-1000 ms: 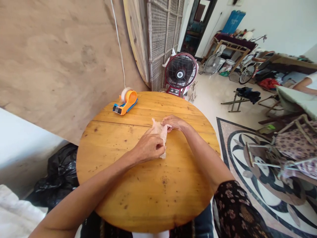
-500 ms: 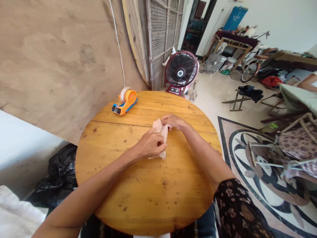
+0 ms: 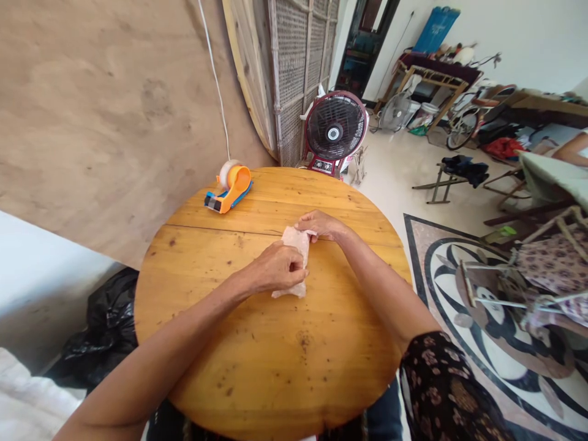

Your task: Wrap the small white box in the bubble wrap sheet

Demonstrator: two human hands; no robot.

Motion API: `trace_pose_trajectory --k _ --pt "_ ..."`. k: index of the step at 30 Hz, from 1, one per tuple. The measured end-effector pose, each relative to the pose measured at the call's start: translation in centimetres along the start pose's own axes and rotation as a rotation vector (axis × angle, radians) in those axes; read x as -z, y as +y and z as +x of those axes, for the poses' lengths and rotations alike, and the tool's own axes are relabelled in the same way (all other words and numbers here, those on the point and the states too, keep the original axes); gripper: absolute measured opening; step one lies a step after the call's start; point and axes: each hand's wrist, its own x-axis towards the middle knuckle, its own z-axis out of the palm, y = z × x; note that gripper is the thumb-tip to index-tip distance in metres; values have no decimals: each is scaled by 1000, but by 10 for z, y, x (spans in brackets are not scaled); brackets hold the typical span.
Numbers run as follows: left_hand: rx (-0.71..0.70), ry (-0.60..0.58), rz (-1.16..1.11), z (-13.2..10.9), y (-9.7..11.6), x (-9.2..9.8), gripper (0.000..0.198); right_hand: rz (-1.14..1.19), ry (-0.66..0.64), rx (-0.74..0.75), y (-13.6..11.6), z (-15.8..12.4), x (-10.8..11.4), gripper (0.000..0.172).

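A small pale pink plastic bag (image 3: 295, 242) lies near the middle of a round wooden table (image 3: 257, 343). My left hand (image 3: 273, 269) rests on its near half with the fingers curled and pinching the plastic. My right hand (image 3: 321, 224) pinches the bag's far top edge against the tabletop. Both hands touch the bag and cover much of it.
An orange and blue tape dispenser (image 3: 228, 187) sits at the table's far left edge. A standing fan (image 3: 334, 133) is behind the table. A black bag (image 3: 108, 324) lies on the floor at left. Another person's arm (image 3: 569, 148) shows at far right, among frames and furniture.
My left hand has slid a little toward me and closed tighter on the bag, flattening it. My right hand has stayed on the far edge.
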Motion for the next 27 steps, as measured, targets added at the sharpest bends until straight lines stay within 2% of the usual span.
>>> trace_pose_trajectory --k 7,12,16,20,24,27 --pt "25 -13 -30 0 0 2 26 -38 17 17 -3 -15 10 29" --pt "32 -17 -46 0 0 1 25 -34 60 59 -6 -16 8 30" --pt "30 -19 -66 0 -1 0 25 -7 192 124 -8 -20 9 28" --pt "24 -21 -59 0 -2 0 25 -18 341 234 -10 -40 22 28" --pt "10 -24 -50 1 -2 1 23 -135 297 245 -16 -62 30 30" --pt "3 -17 -46 0 -1 1 25 -213 257 240 -21 -62 24 31"
